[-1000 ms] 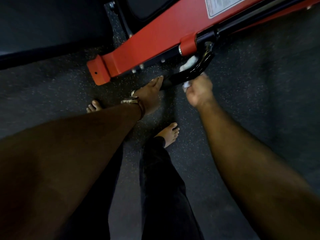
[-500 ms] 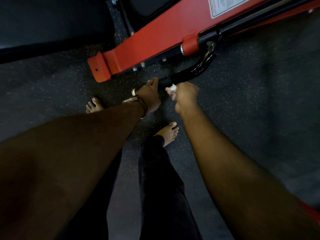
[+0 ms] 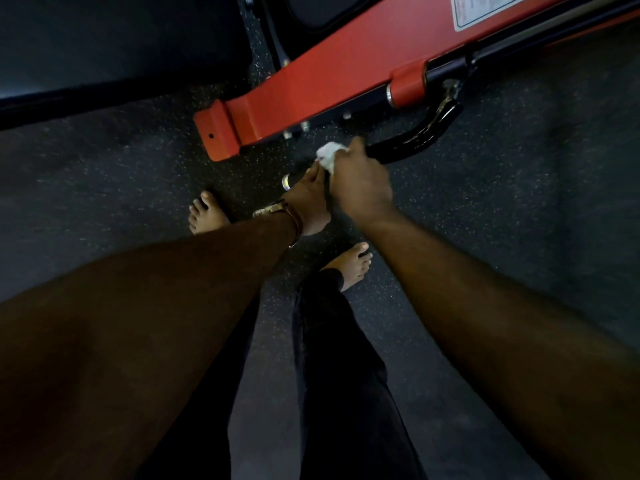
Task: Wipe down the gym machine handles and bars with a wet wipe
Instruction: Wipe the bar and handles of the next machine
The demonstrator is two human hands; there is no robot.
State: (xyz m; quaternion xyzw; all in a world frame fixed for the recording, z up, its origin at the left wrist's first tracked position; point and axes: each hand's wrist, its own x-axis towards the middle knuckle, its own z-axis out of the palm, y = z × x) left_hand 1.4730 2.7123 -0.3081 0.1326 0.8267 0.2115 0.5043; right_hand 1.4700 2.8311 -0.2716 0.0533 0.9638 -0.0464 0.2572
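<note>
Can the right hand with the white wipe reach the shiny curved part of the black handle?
Probably yes. The right hand holding the crumpled white wet wipe already grips the glossy black curved handle, and the bare stretch up to its bend has nothing across it. The left hand sits at the other end.

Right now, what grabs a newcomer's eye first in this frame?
The red machine frame cutting diagonally across the top, bright against the dark speckled floor. Just below it, the right hand grips a white wet wipe around the curved black handle, while the left hand touches the handle's near end. Two bare feet stand on the floor below the hands.
</note>
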